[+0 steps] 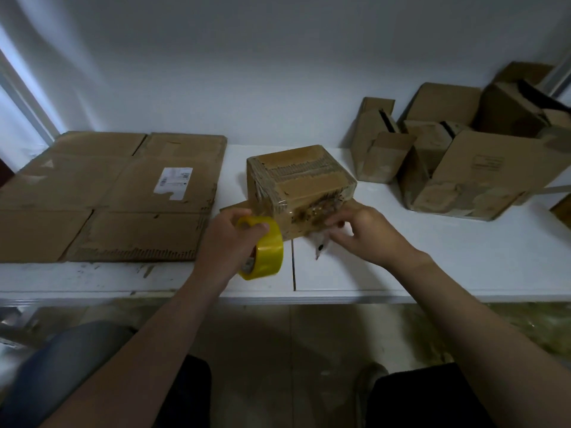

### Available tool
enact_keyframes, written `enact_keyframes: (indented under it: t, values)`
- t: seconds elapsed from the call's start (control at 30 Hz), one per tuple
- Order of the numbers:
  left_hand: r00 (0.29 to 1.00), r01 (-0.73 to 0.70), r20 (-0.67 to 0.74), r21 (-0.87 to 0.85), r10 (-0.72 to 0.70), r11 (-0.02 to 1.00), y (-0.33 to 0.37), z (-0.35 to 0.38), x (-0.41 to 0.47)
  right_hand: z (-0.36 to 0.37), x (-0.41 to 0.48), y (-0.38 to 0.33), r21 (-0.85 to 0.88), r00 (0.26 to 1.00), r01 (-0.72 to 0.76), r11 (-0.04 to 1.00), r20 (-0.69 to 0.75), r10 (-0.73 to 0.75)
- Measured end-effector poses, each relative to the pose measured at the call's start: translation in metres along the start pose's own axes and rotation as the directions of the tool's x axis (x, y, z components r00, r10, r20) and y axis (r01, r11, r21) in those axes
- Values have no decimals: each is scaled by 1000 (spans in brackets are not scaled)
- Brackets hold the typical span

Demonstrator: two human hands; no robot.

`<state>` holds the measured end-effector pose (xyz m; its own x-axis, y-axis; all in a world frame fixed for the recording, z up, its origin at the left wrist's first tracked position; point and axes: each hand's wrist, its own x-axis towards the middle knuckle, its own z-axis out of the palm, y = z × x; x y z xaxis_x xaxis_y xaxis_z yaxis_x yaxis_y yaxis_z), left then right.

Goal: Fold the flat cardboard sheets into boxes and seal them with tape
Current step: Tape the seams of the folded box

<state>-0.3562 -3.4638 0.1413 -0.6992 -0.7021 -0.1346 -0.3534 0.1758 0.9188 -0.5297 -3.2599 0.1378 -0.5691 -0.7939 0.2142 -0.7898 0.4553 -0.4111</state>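
Note:
A small folded cardboard box point(298, 177) stands in the middle of the white table point(463, 257), its top and front covered with clear tape. My left hand point(228, 242) grips a yellow tape roll point(265, 248) just in front of the box's left corner. My right hand point(364, 233) is at the box's front lower edge, its fingers pinching a loose, crumpled end of clear tape point(319, 247). A stack of flat cardboard sheets point(102, 196) with a white label lies on the left of the table.
Several folded, partly open cardboard boxes point(457, 156) crowd the back right of the table against the white wall. A seam point(293, 267) splits the tabletop below the box. A grey rounded chair edge point(61, 366) sits at lower left, below the table's front edge.

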Motion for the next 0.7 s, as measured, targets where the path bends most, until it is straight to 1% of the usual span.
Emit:
enact_keyframes:
  t: [0.07, 0.13, 0.23, 0.27, 0.37, 0.4, 0.5, 0.6, 0.7]
  values:
    - [1000, 0, -11, 6, 1, 1000, 6, -10, 6, -6, 12, -12, 1, 985, 139, 990, -99, -138]
    - [1000, 8, -18, 6, -8, 1000, 11, -19, 15, -9, 30, -24, -24, 967, 217, 976, -128, -218]
    - [999, -4, -43, 31, 6, 999, 15, -29, 27, -1, 55, -39, -58, 967, 236, 970, -85, -240]
    - [999, -13, -49, 40, 15, 999, 15, -31, 31, 6, 63, -43, -93, 968, 239, 966, -57, -245]
    - [999, -5, -51, 19, 5, 1000, 14, -33, 42, 32, 74, -42, -275, 961, 259, 926, -21, -276]
    - [999, 1, -47, 8, -1, 1000, 13, -32, 46, 38, 76, -39, -288, 961, 250, 924, -45, -274]
    - [999, 29, -12, -49, -30, 998, 10, -29, 50, 46, 80, -31, -253, 950, 242, 937, -135, -281]
    - [999, 40, 16, -75, -39, 996, 4, -26, 56, 50, 84, -21, -272, 931, 294, 916, -137, -340]
    - [999, 38, 6, -74, -37, 997, 3, -26, 59, 54, 87, -13, -267, 928, 298, 916, -144, -344]
